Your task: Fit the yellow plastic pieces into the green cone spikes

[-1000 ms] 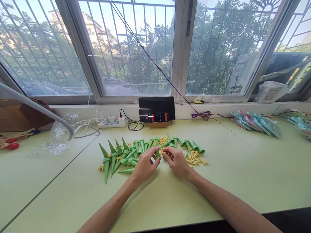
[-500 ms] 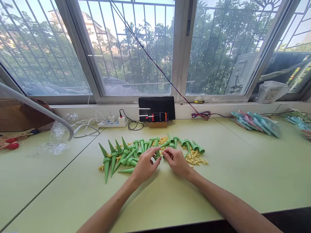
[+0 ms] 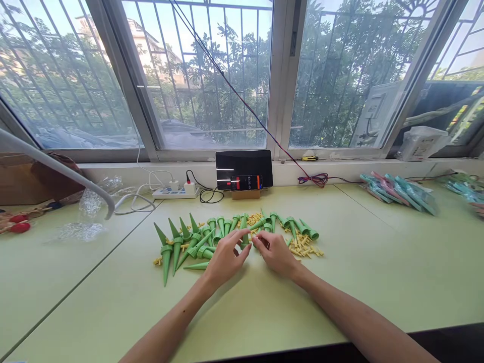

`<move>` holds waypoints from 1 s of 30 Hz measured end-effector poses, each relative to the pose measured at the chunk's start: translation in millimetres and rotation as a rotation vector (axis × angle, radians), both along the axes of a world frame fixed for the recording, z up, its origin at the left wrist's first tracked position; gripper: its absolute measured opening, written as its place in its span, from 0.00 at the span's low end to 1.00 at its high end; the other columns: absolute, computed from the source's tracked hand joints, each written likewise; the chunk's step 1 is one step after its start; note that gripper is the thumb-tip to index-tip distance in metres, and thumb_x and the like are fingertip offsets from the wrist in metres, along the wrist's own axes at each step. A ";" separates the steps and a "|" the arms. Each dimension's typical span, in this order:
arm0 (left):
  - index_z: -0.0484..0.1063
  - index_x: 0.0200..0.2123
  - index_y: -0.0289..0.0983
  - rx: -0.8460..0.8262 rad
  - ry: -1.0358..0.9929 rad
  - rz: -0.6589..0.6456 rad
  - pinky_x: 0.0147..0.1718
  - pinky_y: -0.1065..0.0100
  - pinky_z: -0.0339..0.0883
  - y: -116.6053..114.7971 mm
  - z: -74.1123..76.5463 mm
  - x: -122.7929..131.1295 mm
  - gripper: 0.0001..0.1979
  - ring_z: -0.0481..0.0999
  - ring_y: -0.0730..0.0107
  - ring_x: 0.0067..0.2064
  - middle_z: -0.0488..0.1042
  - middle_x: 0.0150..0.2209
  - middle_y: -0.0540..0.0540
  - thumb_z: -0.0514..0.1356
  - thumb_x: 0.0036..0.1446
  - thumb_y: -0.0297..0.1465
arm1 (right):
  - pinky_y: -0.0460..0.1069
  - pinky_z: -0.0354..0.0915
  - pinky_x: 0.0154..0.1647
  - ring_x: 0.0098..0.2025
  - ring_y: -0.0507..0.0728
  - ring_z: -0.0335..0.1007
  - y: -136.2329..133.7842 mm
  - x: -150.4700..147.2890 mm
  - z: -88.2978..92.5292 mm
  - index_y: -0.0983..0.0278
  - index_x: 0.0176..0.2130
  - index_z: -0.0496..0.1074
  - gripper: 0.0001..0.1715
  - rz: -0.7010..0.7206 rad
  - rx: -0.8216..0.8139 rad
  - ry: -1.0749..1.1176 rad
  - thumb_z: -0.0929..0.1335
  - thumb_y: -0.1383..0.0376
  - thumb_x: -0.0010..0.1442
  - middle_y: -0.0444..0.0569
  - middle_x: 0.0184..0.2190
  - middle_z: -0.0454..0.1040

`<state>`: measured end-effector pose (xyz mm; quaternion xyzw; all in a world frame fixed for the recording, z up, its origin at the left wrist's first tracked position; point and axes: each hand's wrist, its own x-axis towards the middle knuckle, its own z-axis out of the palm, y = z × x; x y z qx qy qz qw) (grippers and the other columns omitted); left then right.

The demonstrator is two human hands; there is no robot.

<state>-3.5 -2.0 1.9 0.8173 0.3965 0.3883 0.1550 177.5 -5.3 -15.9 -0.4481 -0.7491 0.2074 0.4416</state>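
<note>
A heap of green plastic cone spikes [image 3: 196, 241] lies across the middle of the pale green table [image 3: 340, 262], mixed with small yellow plastic pieces [image 3: 304, 246]. My left hand [image 3: 226, 257] is curled at the heap's front, thumb and fingers pinched around a green spike [image 3: 245, 238] that stands roughly upright. My right hand [image 3: 275, 252] meets it from the right, its fingertips pinched on a small yellow piece [image 3: 254, 238] held against that spike. Both forearms reach in from the bottom edge.
A dark tablet with a phone [image 3: 245, 177] stands at the back by the window sill, beside a white power strip [image 3: 174, 191] and cables. Teal and pink packets [image 3: 397, 192] lie at the right. Crumpled clear plastic [image 3: 88, 212] and a grey tube [image 3: 56, 169] lie left.
Almost nothing has moved. The fingertips of both hands have shifted slightly closer together around the spike and the yellow piece.
</note>
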 end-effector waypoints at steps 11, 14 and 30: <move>0.71 0.51 0.41 0.006 -0.015 0.012 0.26 0.73 0.73 0.1 0.2 -0.2 0.15 0.76 0.70 0.36 0.76 0.44 0.45 0.57 0.61 0.31 | 0.48 0.62 0.27 0.26 0.52 0.65 -2.0 -1.1 2.6 0.64 0.41 0.72 0.11 0.012 0.031 0.065 0.66 0.59 0.65 0.47 0.31 0.74; 0.71 0.52 0.41 0.010 -0.017 0.013 0.26 0.73 0.73 -0.1 0.6 0.2 0.15 0.76 0.70 0.35 0.76 0.44 0.45 0.57 0.61 0.31 | 0.47 0.65 0.28 0.28 0.52 0.67 -2.4 -0.9 3.3 0.64 0.43 0.71 0.10 0.011 0.043 0.085 0.66 0.61 0.63 0.50 0.38 0.74; 0.70 0.52 0.41 -0.002 0.013 -0.009 0.27 0.71 0.74 0.6 -1.7 -0.2 0.15 0.76 0.69 0.36 0.76 0.44 0.44 0.56 0.61 0.30 | 0.47 0.63 0.28 0.29 0.52 0.68 -0.1 -2.1 0.8 0.63 0.42 0.72 0.11 0.017 0.023 0.142 0.64 0.60 0.67 0.48 0.34 0.76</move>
